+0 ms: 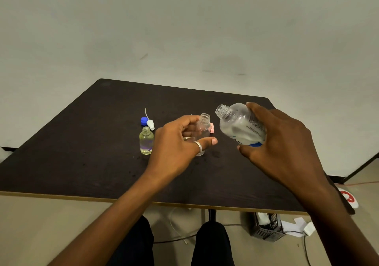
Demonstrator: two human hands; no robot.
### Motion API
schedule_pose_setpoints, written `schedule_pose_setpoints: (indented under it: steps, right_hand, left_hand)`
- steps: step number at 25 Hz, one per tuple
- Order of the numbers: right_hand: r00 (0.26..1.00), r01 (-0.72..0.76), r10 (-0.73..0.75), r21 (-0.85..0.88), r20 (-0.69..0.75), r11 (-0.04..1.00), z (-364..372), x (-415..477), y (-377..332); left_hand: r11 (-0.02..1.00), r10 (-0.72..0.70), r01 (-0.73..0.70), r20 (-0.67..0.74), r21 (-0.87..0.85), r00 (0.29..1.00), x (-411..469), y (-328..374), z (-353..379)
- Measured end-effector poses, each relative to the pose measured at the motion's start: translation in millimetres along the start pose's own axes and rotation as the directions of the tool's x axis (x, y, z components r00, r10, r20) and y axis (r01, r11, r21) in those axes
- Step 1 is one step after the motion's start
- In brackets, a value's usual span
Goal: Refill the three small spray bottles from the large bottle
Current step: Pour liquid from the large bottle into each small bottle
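Head view | left hand [180, 142] wraps a small clear uncapped spray bottle [202, 130], upright mid dark table [82, 163], apparently unfilled | right hand [283, 142] grips the large clear plastic bottle [240, 126] just beside it, long axis tilted, open neck up-left, nothing pouring | small bottle of yellowish liquid [146, 141] looks filled, uncapped | white spray head [150, 124] behind it | third bottle unseen

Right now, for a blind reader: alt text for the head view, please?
The right hand tilts the uncapped large bottle toward an open small bottle gripped by the left hand over a dark table. Nearby are a second open small bottle, a blue cap and a white sprayer head.
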State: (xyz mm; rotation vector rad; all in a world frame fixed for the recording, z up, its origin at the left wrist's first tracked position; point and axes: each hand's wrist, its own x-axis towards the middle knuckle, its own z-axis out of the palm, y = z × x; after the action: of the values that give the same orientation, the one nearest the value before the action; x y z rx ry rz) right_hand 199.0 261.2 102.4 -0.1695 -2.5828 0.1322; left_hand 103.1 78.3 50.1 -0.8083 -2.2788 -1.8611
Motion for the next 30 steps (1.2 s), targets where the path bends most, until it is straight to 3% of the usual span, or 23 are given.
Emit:
schedule_pose_setpoints:
  steps: [11, 30]
  right_hand:
    - [1.000, 0.015, -0.017, -0.128, -0.017, 0.992, 2.5, -0.7, -0.8]
    - [1.000, 0.021, -0.023, -0.158, -0.012, 0.987, 6.2, -0.9, -0.7]
  left_hand:
    - [0.997, 0.011, -0.011, -0.004, 0.078, 1.000, -0.1, -3.9, 1.7]
    - [0.993, 0.003, 0.000, -0.025, 0.119, 1.000, 1.3, -8.1, 2.7]
